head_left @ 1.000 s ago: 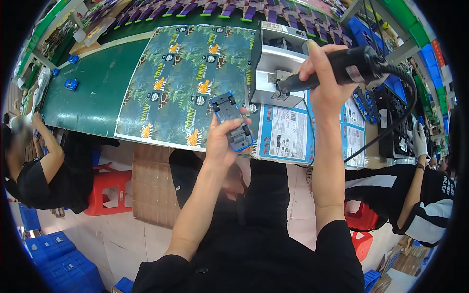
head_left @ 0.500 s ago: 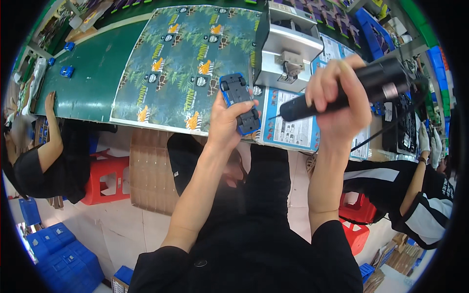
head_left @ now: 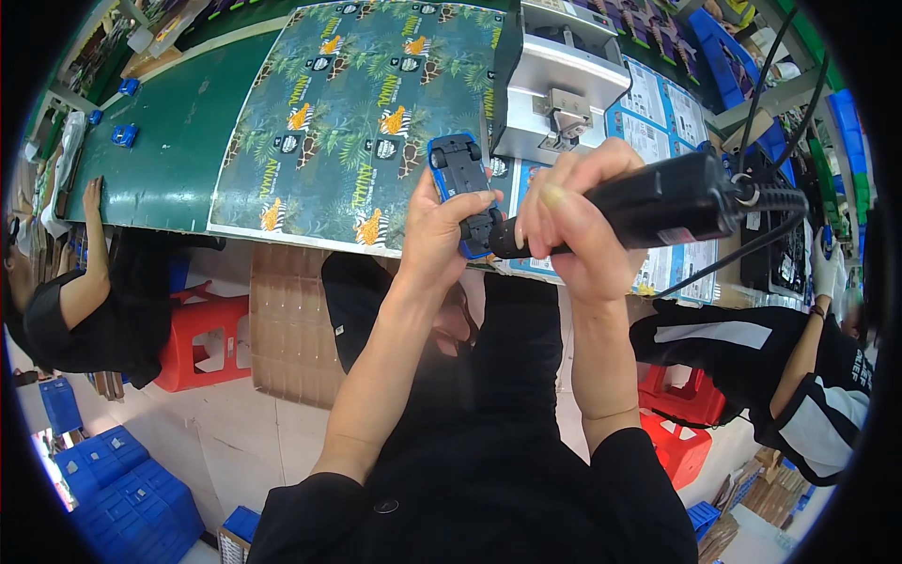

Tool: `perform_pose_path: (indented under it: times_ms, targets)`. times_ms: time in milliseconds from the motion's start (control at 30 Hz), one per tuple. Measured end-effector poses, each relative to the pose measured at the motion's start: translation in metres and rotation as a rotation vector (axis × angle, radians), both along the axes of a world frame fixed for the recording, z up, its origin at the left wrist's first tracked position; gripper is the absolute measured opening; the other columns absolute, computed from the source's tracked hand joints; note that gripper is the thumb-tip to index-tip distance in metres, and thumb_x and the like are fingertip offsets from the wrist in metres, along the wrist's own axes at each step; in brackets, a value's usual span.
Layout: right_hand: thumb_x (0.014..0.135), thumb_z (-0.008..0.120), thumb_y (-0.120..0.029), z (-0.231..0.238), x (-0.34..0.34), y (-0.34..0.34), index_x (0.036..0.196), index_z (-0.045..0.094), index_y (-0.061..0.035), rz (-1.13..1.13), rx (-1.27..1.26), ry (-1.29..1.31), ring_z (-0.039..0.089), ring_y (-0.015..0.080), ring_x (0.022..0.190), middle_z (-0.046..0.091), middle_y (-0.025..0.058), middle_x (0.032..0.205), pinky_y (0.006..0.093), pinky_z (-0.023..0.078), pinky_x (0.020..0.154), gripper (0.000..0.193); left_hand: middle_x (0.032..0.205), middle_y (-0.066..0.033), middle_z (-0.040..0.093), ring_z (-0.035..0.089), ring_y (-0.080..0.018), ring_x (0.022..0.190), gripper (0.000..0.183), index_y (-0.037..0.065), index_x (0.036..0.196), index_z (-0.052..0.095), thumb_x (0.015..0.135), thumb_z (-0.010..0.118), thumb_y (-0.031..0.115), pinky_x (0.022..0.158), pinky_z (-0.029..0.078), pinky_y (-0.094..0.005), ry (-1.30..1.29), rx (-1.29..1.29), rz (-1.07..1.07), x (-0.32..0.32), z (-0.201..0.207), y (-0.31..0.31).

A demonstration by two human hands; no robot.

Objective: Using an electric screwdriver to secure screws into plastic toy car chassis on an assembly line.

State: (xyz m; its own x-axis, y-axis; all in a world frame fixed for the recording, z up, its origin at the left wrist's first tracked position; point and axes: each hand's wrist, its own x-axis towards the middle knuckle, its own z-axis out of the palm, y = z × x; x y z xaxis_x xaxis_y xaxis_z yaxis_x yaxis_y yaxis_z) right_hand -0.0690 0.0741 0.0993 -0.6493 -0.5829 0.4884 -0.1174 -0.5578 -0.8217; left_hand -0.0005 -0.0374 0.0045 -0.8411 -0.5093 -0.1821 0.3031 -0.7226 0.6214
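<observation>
My left hand (head_left: 440,226) grips a blue toy car (head_left: 458,167), its black underside turned up and the thumb lying across it. In my right hand (head_left: 583,211) is a black electric screwdriver (head_left: 662,202), held almost level with its cable end to the right. The tool's nose reaches the lower end of the car's underside; whether the bit sits in a screw hole is hidden. Just beyond the hands stands a silver metal box-shaped device (head_left: 562,85) with a small metal fitting on its front.
A patterned animal-print sheet (head_left: 329,141) covers the bench left of the device. Printed blue-and-white sheets (head_left: 648,103) lie to its right. More blue toy cars (head_left: 123,135) sit on the green surface (head_left: 178,179) at far left. Co-workers sit at both sides; the cable (head_left: 728,263) hangs at right.
My right hand has brought the screwdriver left and slightly down, so its nose now meets the toy car. My left hand holds the car in nearly the same place.
</observation>
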Motion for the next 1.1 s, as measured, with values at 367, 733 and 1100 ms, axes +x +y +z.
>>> perform_pose_path:
  times_ms: [367,733,1100]
  targets:
    - [0.082,0.067,-0.007,0.001,-0.005,-0.004,0.087,0.045,-0.0053,0.231,-0.043,0.094,0.048,0.0133,0.045,0.051,0.0067,0.062,0.0282,0.044,0.047,0.022,0.102,-0.0088,0.062,0.068,-0.0192,0.082,0.044,0.004,0.119,0.052,0.078,0.067,-0.006,0.067,0.059,-0.0343,-0.027,0.033,-0.072,-0.001,0.003,-0.004]
    - [0.084,0.068,-0.012,0.001,-0.004,0.000,0.088,0.046,-0.0052,0.206,-0.032,0.051,0.048,0.0140,0.046,0.051,0.0069,0.063,0.0292,0.046,0.049,0.023,0.099,-0.0082,0.063,0.067,-0.0182,0.081,0.041,0.005,0.118,0.053,0.080,0.067,-0.003,0.067,0.059,-0.0343,-0.028,0.025,-0.102,0.001,0.006,-0.005]
    - [0.088,0.063,-0.011,0.002,-0.030,0.062,0.097,0.051,-0.0026,-0.053,-0.085,0.166,0.052,0.0158,0.054,0.052,0.0071,0.069,0.0303,0.047,0.054,0.017,0.091,-0.0045,0.064,0.064,-0.0132,0.077,0.052,0.007,0.113,0.059,0.100,0.043,0.055,0.067,0.056,-0.0320,-0.108,-0.053,-0.162,0.000,0.026,-0.023]
